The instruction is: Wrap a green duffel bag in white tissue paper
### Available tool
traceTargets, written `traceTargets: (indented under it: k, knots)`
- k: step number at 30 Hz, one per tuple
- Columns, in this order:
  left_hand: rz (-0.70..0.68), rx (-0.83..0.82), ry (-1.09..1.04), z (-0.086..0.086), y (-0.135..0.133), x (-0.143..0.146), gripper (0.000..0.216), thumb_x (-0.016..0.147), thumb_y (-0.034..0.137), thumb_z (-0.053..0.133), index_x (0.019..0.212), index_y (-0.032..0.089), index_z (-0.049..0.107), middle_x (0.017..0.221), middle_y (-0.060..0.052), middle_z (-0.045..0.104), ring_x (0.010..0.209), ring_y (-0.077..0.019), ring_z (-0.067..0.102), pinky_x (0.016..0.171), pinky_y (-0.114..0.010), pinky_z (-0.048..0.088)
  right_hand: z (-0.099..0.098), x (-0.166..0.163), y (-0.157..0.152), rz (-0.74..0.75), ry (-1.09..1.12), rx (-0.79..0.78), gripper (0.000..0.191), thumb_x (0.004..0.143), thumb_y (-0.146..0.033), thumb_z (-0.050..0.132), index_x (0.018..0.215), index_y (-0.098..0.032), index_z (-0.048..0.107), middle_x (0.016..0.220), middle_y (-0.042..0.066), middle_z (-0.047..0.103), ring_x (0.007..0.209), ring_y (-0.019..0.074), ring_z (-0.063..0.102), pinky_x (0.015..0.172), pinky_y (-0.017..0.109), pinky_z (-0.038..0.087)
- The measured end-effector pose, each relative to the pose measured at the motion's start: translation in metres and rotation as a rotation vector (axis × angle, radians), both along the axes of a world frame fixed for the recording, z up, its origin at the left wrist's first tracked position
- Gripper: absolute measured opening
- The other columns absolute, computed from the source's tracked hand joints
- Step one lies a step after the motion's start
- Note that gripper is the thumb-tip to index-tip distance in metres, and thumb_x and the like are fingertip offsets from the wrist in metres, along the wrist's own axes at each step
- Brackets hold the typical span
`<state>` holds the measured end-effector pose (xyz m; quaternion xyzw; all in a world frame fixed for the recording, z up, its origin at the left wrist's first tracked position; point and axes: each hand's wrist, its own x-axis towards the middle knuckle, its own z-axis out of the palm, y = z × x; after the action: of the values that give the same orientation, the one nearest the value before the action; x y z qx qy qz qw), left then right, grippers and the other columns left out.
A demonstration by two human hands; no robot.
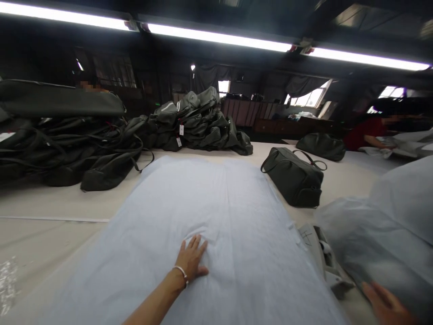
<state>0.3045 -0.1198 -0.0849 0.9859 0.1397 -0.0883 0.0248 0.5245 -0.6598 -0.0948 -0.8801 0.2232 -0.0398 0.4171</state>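
Observation:
My left hand lies flat, fingers spread, on a wide stretch of thin pale-blue sheet material that covers the table in front of me. A white bracelet circles that wrist. Small creases run out from under the fingertips. At the lower right, my right hand is partly cut off and blurred, its fingers closed at the edge of a translucent thin sheet that billows up on that side. Its thumb is hidden.
Dark green bags lie heaped at the left and far middle. One dark handbag stands right of the sheet, another bag beyond. A grey machine-like object sits near my right hand. A person in red handles pale material.

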Motion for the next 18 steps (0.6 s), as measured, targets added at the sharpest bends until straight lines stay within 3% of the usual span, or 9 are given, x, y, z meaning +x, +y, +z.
traceTargets:
  k: [2, 4, 6, 9, 13, 18]
  knots:
    - [0.006, 0.008, 0.012, 0.001, 0.0, 0.0, 0.093, 0.07, 0.048, 0.074, 0.15, 0.03, 0.03, 0.159, -0.012, 0.019, 0.146, -0.0325, 0.018, 0.115, -0.059, 0.02, -0.008, 0.013, 0.005, 0.009, 0.024, 0.167, 0.055, 0.042, -0.069, 0.06, 0.084, -0.035, 0.067, 0.111, 0.026, 0.064, 0.11, 0.0383, 0.059, 0.09, 0.05, 0.043]
    - [0.012, 0.005, 0.019, 0.004, -0.001, 0.0, 0.092, 0.071, 0.048, 0.075, 0.15, 0.03, 0.03, 0.159, -0.012, 0.02, 0.146, -0.0323, 0.018, 0.115, -0.059, 0.019, -0.01, 0.018, 0.015, 0.024, 0.044, 0.407, 0.039, 0.036, -0.061, 0.068, 0.065, -0.034, 0.066, 0.108, 0.022, 0.067, 0.1, 0.0349, 0.064, 0.082, 0.046, 0.048]
    - [0.014, -0.007, 0.024, 0.008, -0.002, 0.0, 0.093, 0.071, 0.048, 0.076, 0.149, 0.031, 0.03, 0.159, -0.012, 0.019, 0.146, -0.0319, 0.018, 0.116, -0.059, 0.018, -0.007, 0.019, 0.023, 0.025, 0.063, 0.569, 0.035, 0.032, -0.053, 0.074, 0.059, -0.033, 0.068, 0.105, 0.019, 0.069, 0.088, 0.0309, 0.067, 0.07, 0.04, 0.051]
    - [0.02, -0.019, 0.054, 0.017, -0.007, 0.0, 0.094, 0.07, 0.045, 0.078, 0.149, 0.029, 0.031, 0.159, -0.013, 0.018, 0.146, -0.0318, 0.017, 0.116, -0.058, 0.018, 0.002, 0.02, 0.027, 0.03, 0.14, 0.562, 0.041, 0.028, -0.051, 0.078, 0.063, -0.03, 0.073, 0.104, 0.015, 0.07, 0.082, 0.0278, 0.068, 0.061, 0.035, 0.053]
    - [0.032, -0.038, 0.063, 0.028, -0.01, -0.001, 0.087, 0.073, 0.038, 0.075, 0.149, 0.027, 0.034, 0.158, -0.013, 0.019, 0.146, -0.0316, 0.018, 0.116, -0.057, 0.018, 0.015, 0.022, 0.031, 0.061, 0.18, 0.522, 0.048, 0.026, -0.049, 0.078, 0.065, -0.021, 0.073, 0.104, 0.015, 0.07, 0.098, 0.0315, 0.066, 0.058, 0.03, 0.054]
    - [0.033, -0.035, 0.06, 0.026, -0.01, -0.001, 0.087, 0.073, 0.036, 0.075, 0.149, 0.027, 0.033, 0.159, -0.012, 0.019, 0.146, -0.0302, 0.018, 0.117, -0.057, 0.018, 0.012, 0.022, 0.037, -0.005, 0.132, 0.564, 0.037, 0.029, -0.044, 0.077, 0.061, -0.026, 0.07, 0.098, 0.014, 0.07, 0.102, 0.0313, 0.064, 0.058, 0.03, 0.052]
